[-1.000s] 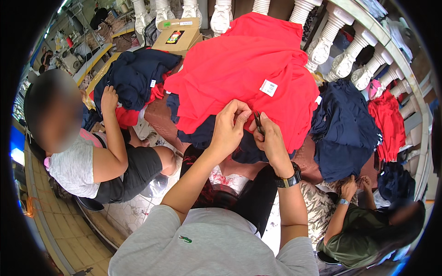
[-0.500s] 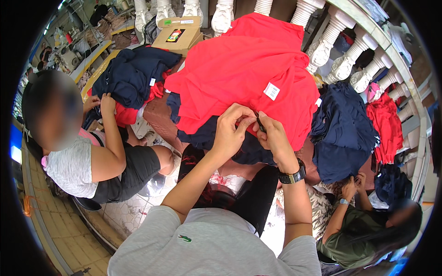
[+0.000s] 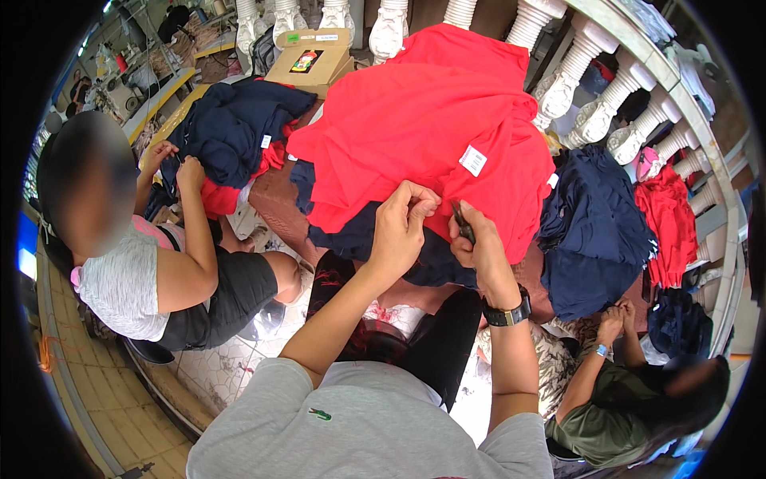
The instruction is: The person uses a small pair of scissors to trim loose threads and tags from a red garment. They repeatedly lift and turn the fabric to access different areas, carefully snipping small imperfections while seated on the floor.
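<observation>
Two bare hands of yours are meeting over the near part of a large, bright red, soft-cloth garment [image 3: 415, 120], which is spreading out under and beyond your grip. Your left hand [image 3: 403, 223] is pressing thumb and forefinger together against the red; you cannot tell whether cloth or thread is sitting between the tips. Your right hand [image 3: 481, 243] is grasping a pair of small, dark, metal snips [image 3: 463, 224], points aiming up, just right of the left fingertips and apart from them. A black, square-faced wristwatch [image 3: 507, 314] is circling the right wrist.

A white, rectangular printed tag [image 3: 473, 160] is lying on the red, just beyond the snips. Dark navy cloth [image 3: 359, 231] is showing beneath the red, left of your left hand. Right of the grip, a rumpled heap of navy cloth garments [image 3: 594, 231] is resting near; a co-worker's hands [image 3: 611, 323] are coming together at its near edge. Well left, another co-worker's hands [image 3: 190, 174] are reaching to a navy cloth pile [image 3: 231, 128]. Farther beyond, left of the red, a brown cardboard box [image 3: 329, 73] is sitting.
</observation>
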